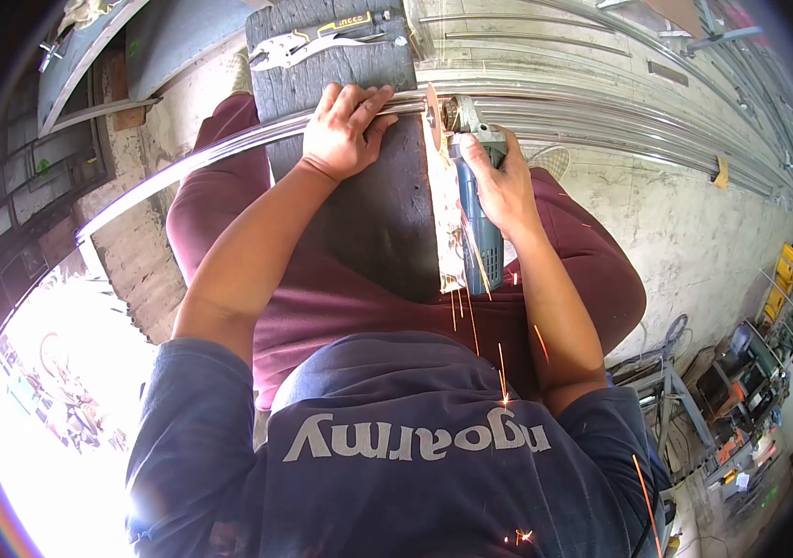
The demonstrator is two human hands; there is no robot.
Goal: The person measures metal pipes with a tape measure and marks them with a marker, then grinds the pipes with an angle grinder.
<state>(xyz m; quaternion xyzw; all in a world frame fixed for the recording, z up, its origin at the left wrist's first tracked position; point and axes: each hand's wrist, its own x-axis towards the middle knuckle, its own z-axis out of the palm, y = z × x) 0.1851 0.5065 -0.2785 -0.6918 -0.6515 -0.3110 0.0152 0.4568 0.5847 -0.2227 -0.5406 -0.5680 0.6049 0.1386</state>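
Observation:
My left hand (343,135) is closed over a bundle of long shiny metal tubes (220,147), pressing them against a dark wooden board (378,219) between my legs. In my right hand (505,191) is a blue-green angle grinder (479,242), its body pointing toward me. The thin cutting disc (432,113) stands upright at the tubes, just right of the board's edge. Orange sparks (474,316) fly from there down toward my shirt. Where exactly the disc meets the metal is hard to make out.
Locking pliers (313,46) lie at the board's far end. More long metal bars (629,126) stretch right across the concrete floor. A yellow level-like tool (782,279) and cluttered equipment (731,381) are at the right. Metal panels (178,51) stand at the upper left.

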